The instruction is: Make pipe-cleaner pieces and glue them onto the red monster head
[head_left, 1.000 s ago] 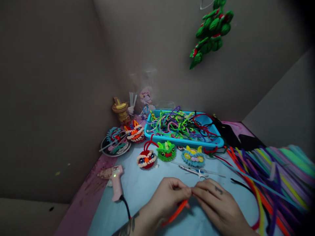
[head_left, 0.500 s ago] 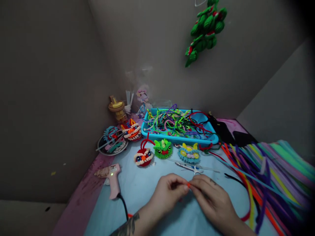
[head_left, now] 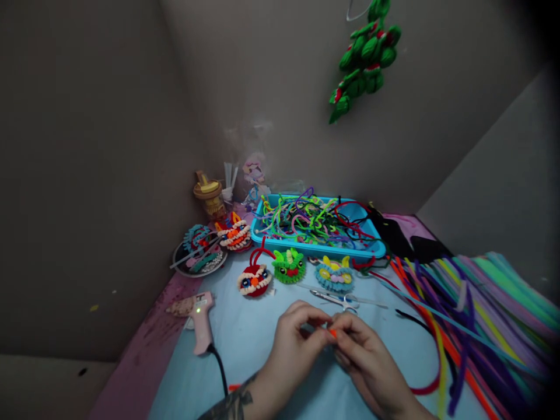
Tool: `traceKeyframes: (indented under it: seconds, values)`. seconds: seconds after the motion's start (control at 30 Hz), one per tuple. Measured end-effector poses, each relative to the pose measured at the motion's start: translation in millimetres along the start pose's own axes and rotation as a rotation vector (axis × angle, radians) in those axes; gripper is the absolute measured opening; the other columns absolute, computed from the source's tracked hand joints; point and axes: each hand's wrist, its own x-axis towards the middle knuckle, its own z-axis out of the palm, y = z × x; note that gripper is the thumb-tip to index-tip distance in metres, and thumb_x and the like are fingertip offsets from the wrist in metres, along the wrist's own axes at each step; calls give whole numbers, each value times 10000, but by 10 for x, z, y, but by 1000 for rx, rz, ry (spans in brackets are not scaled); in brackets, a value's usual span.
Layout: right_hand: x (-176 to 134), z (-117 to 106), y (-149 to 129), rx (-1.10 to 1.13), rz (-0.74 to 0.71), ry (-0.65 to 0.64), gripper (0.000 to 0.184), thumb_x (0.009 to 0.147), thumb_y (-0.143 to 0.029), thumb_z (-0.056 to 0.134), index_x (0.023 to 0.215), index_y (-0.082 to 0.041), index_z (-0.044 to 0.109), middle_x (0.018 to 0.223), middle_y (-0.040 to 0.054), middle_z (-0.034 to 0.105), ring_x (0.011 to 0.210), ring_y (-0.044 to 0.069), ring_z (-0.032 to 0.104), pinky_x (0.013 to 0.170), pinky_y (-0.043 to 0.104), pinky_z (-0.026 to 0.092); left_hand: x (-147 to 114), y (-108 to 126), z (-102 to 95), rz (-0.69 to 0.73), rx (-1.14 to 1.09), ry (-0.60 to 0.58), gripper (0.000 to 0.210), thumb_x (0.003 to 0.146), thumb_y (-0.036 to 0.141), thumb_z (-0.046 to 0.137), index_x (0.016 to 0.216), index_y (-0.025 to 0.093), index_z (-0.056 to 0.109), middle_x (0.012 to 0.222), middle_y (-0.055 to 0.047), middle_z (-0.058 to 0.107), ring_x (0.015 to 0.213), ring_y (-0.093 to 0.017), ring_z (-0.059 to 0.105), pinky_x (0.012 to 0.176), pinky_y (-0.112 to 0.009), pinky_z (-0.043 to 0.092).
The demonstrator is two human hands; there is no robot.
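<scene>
Single view, head-worn, from above and behind hands, facing forward and steeply down over table (head_left: 245,326). Left hand (head_left: 297,347) and right hand (head_left: 367,359) nearest lens, about 5 o'clock. Blue tray (head_left: 317,248) farther, near dial centre. Wall (head_left: 262,70) farthest, across 12; green hanging ornament (head_left: 370,52) at 1. Dark shading at 2.

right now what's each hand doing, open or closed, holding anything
Left hand: closed, thumb and finger pinching at a bit of orange strand.
Right hand: closed, fingertips on the same orange strand.
</scene>
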Motion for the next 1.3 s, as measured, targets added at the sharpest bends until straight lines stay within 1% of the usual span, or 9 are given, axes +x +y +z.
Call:
traceKeyframes:
  seconds: [0.2,0.37,0.47,0.57,0.67,0.73,0.93,1.03,1.3]
  values:
    - [2,0,-3,334,310,-164,375,618,-327,808,717,-196,470,571,-91,355,431,18,207,410,148,173,-98,-40,-38,235,115,-102,184,799,204,628,941,217,746,871,-89,633,797,-166,604,709,-252,474]
    - [-18,47,-5,346,324,-148,381,651,-387,784,797,-206,482,598,-90,360,435,17,231,409,136,183,-144,-29,-56,274,199,-99,195,832,179,570,945,193,728,878,-99,635,774,-159,597,670,-237,466]
    - [-18,52,-10,174,159,-61,303,733,-422,709,785,-198,512,609,-70,396,453,36,305,417,142,257,-108,12,-49,265,212,-52,168,835,164,543,862,166,708,818,-86,617,756,-159,578,662,-238,445]
    - [-8,-7,-48,-197,-179,12,191,787,-376,659,802,-203,581,699,-12,522,593,102,501,508,184,416,-58,47,-41,208,198,-44,161,834,183,533,745,151,664,750,-61,587,708,-148,553,618,-229,416]
    - [-1,-87,-119,-602,-479,-10,66,824,-269,612,849,-220,648,786,33,604,751,160,590,607,223,482,-20,62,-41,97,165,-77,189,826,226,541,683,147,636,720,-45,560,681,-138,537,553,-211,384]
    - [1,-122,-168,-760,-592,-40,98,840,-203,581,886,-235,662,792,32,624,747,154,606,619,222,491,0,59,-46,23,140,-110,195,809,251,561,668,143,640,708,-36,549,664,-130,531,531,-205,375]
    - [17,-136,-233,-872,-710,-62,88,831,-180,597,855,-227,668,756,26,618,716,148,620,609,219,511,56,-17,-38,-305,-206,-239,365,656,472,700,660,113,632,611,6,528,471,-79,467,435,-210,389]
    - [29,-154,-213,-963,-781,-96,136,845,-148,561,878,-225,667,768,30,618,712,142,617,623,226,514,69,-62,-17,-427,-374,-225,432,557,493,774,641,106,601,534,12,543,469,-78,472,436,-199,375]
    - [54,-227,-184,-1191,-883,-53,217,857,-122,531,997,-229,657,812,45,641,738,159,616,681,283,514,75,-58,-43,-426,-325,-242,477,547,497,784,770,90,674,612,6,557,526,-80,467,477,-209,393]
